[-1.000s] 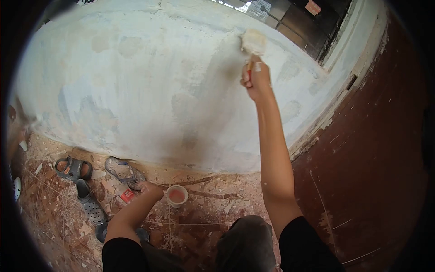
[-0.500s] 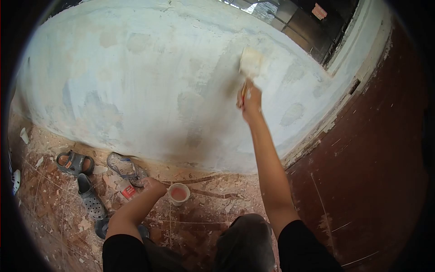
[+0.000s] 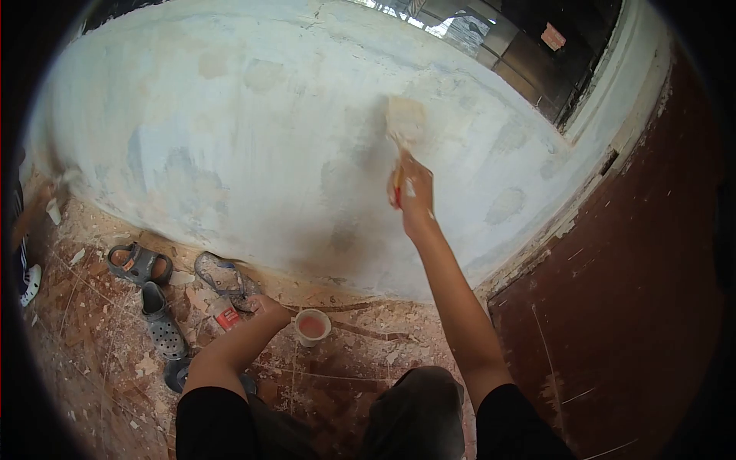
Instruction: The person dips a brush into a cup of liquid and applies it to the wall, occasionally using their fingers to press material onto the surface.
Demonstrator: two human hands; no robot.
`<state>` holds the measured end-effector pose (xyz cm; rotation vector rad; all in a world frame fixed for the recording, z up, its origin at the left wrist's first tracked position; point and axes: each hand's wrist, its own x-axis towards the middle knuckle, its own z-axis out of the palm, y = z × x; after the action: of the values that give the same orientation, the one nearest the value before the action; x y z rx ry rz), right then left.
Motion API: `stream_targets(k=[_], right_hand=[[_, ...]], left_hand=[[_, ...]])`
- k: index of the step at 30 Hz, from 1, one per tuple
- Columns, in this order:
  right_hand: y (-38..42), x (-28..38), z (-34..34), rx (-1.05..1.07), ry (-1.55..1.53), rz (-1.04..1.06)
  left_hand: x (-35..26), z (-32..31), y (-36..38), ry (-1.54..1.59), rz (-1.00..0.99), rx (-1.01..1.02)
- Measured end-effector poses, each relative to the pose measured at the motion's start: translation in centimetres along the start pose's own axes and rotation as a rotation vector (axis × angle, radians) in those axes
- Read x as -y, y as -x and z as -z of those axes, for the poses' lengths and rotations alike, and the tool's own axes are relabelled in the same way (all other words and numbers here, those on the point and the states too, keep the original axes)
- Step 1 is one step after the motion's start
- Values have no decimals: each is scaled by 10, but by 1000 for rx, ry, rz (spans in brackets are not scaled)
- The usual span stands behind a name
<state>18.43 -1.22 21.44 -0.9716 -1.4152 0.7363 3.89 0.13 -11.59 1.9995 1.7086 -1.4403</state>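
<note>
My right hand [image 3: 414, 192] is closed around the handle of a wide paintbrush [image 3: 405, 123], whose pale bristles lie against the whitish wall [image 3: 284, 153]. White paint marks the back of that hand. Low on the left, my left hand [image 3: 267, 310] hovers over the floor with loosely bent fingers and nothing visible in them. Just beyond its fingers is a clear bottle with a red label [image 3: 227, 316]. A white cup [image 3: 313, 328] with pinkish contents stands to the right of that hand.
A sandal [image 3: 140, 264], a flip-flop [image 3: 221, 274] and a grey clog [image 3: 162, 326] lie on the debris-strewn floor [image 3: 100, 368]. At far left, another person's white shoe [image 3: 31, 284] shows. A dark red panel [image 3: 613, 307] borders the right; a window opening [image 3: 537, 54] is above.
The paintbrush and my right hand have moved left and slightly down along the wall. The view has shifted a little. More of the other person shows at far left.
</note>
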Motion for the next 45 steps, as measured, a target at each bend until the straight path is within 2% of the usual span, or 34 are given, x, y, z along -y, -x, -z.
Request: stream_targets(k=[3,5,6,8,9,10,12,15,17,18,20,21,23,24,27,29,30,32,37,39,43,45], right_hand=[[-27,-1,-43,-63,-27,152],[-68,-24,-64,-102,121,455],[-71,-16,-73,-103,119,451],[-67,9,-92,-156,-150,174],[-67,11,-96,-158,-177,68],[-64,6,-96,-156,-177,64],[-49,-5,-94,23,-262,-151],[-18,3,-77,122,-106,-144],[-10,15,-66,27,52,-31],[-12,18,-54,36,147,99],[-25,33,-27,-82,650,358],[-25,46,-22,-154,783,426],[-18,77,-23,-236,1059,410],[-28,74,-16,-252,1126,601],[-32,91,-32,-203,1268,649],[-48,88,-45,-204,1261,841],[-56,86,-51,-205,1253,848],[-73,78,-62,-237,1334,1010],[-67,51,-45,-269,1547,960],[-52,39,-27,-202,1629,812],[-34,56,-18,-124,1470,758],[-29,63,-29,-213,1254,821]], left_hand=[[-1,3,9,-7,17,-7],[2,4,19,5,-23,-26],[1,3,14,3,-23,-22],[0,-3,5,-29,-47,4],[0,-4,4,-28,-50,9],[2,-3,8,-21,-51,11],[5,-3,7,-8,-53,10],[4,-2,-1,-14,-51,24],[1,-3,-2,-16,-6,-39],[2,-1,1,-12,-13,-38],[4,3,9,4,-25,-73],[2,4,8,10,-31,-72],[-2,4,8,4,-51,-55],[-3,4,7,2,-58,-46],[-5,6,5,-7,-72,-22],[0,10,3,-13,-67,-10],[3,10,1,-16,-63,-2],[5,7,-1,-24,-63,21],[7,-3,-5,-65,-78,81],[7,-5,-5,-82,-85,102],[18,-2,6,-47,-67,132],[22,-1,22,-3,-51,142]])
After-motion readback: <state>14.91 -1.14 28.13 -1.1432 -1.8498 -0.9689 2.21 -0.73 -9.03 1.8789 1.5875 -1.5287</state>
